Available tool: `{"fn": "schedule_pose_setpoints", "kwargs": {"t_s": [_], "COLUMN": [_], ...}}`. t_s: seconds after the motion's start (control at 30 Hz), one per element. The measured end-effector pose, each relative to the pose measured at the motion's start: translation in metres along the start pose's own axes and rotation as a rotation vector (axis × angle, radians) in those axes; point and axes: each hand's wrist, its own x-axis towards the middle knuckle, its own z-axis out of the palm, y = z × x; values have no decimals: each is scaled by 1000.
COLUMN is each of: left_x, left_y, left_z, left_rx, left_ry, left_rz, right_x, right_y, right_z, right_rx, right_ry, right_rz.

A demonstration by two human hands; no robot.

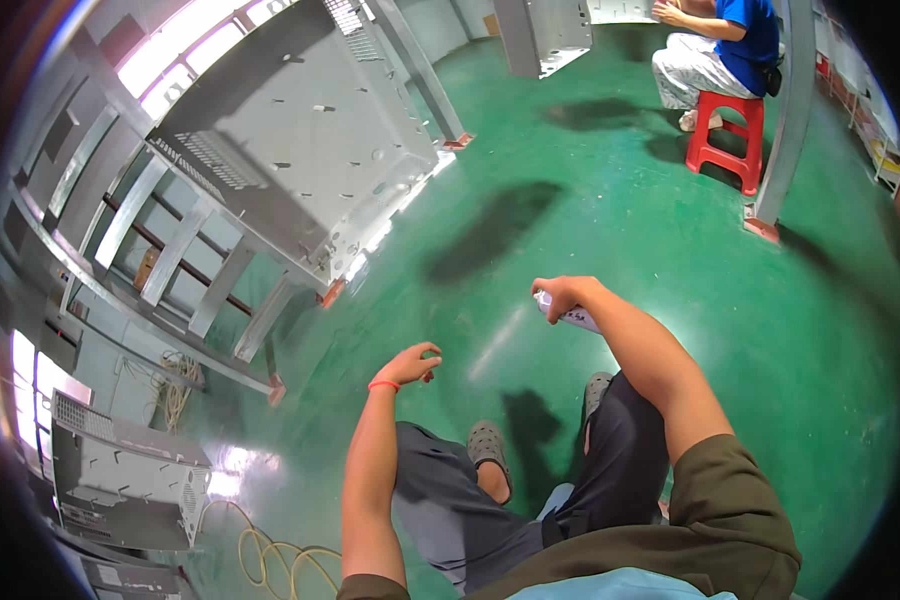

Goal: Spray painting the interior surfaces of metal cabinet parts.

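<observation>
My right hand (568, 292) is wrapped round a whitish spray can (578, 318), with a finger at its top end. The can lies tilted in my grip, and my hand and forearm hide part of it. To the left, my left hand (410, 364) hangs in the air with its fingers loosely bent and apart, holding nothing. A red band (383, 384) circles that wrist. Nearest to this hand, up and to the left, stands a large grey sheet-metal panel (300, 140) with holes, slots and small studs.
A metal rack (175, 240) carries the panel. More punched panels (130, 470) stand at lower left, near a yellow hose (270, 555) on the green floor (470, 320). At far right, a person in blue (735, 45) sits on a red stool (727, 140) beside a grey post (792, 110).
</observation>
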Motion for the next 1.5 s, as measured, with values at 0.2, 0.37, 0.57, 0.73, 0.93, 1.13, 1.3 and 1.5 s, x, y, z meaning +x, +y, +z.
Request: {"fn": "schedule_pose_setpoints", "kwargs": {"t_s": [0.2,0.37,0.57,0.73,0.93,1.13,1.3,1.5], "left_x": [5,5,21,35,40,37,42,57], "left_y": [65,107,141,164,167,170,170,168], "left_z": [-10,-13,-23,-14,-17,-16,-22,-22], "left_rx": [32,-74,-26,-50,-18,-11,-67,-130], "left_ry": [759,1112,1205,1185,1141,1142,1156,1199], "left_rz": [397,446,393,413,328,319,320,328], "right_x": [6,3,-33,-73,-93,-98,-103,-97], "right_y": [17,-8,-109,-182,-226,-228,-232,-233], "right_z": [-13,-39,-98,-182,-239,-266,-265,-267], "right_rx": [17,175,361,390,312,326,437,411], "right_ry": [25,223,934,1499,1670,1806,1844,1778], "right_rz": [0,-237,-845,-1196,-1256,-1204,-1152,-1249]}}
